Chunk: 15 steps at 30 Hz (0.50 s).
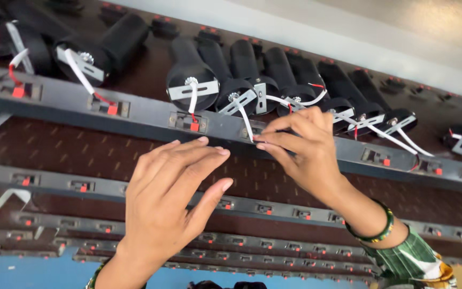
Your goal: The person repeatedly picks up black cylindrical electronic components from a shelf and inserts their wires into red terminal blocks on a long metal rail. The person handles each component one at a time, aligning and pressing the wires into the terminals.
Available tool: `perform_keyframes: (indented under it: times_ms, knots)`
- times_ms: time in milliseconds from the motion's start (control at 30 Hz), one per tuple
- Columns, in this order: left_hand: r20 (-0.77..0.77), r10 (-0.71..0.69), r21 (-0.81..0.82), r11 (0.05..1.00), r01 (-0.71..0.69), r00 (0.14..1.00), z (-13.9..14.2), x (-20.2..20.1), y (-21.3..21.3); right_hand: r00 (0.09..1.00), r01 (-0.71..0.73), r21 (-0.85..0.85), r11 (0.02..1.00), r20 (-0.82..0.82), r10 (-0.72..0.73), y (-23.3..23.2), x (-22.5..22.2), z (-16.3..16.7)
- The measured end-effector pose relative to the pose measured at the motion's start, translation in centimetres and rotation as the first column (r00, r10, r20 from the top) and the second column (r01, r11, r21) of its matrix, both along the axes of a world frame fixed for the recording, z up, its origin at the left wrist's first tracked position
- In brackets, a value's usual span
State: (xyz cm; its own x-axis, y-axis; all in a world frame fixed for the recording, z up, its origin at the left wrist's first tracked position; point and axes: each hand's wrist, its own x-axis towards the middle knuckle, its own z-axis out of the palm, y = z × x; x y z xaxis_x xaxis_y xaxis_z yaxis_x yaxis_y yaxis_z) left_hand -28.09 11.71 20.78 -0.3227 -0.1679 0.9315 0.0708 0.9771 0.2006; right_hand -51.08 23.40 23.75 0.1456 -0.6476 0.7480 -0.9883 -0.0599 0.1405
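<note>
White wire (pixel 247 124), running down from a black cylinder (pixel 230 80) to the grey rail (pixel 151 119), sits pinched at its lower end between your right hand's (pixel 300 147) fingertips. Left of it, your left hand (pixel 172 192) rests spread, fingertips touching the rail's edge. More cylinders line the rail; further slotted rails (pixel 274 210) lie below, toward you.

Black cylinders (pixel 191 69) with metal end brackets: about eleven in view, some partly cut off. Grey slotted rails (pixel 135 115): at least six. Hands: two, left hand (pixel 169 200), right hand (pixel 303 144). Green bangle (pixel 378 233): one.
</note>
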Motion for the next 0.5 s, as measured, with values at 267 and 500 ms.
perform_keyframes:
  times_ms: [267,500]
  knots:
    - [0.078,0.279,-0.408,0.885,-0.225,0.957,5.1,-4.2,-2.6,0.988,0.067,0.115,0.991,-0.149,-0.050,2.8,-5.3,8.2]
    - [0.705,0.638,-0.594,0.770,-0.234,0.310,10.8,-14.0,-5.9,0.949,0.274,0.455,0.847,-0.273,-0.160,-4.1,-6.2,7.6]
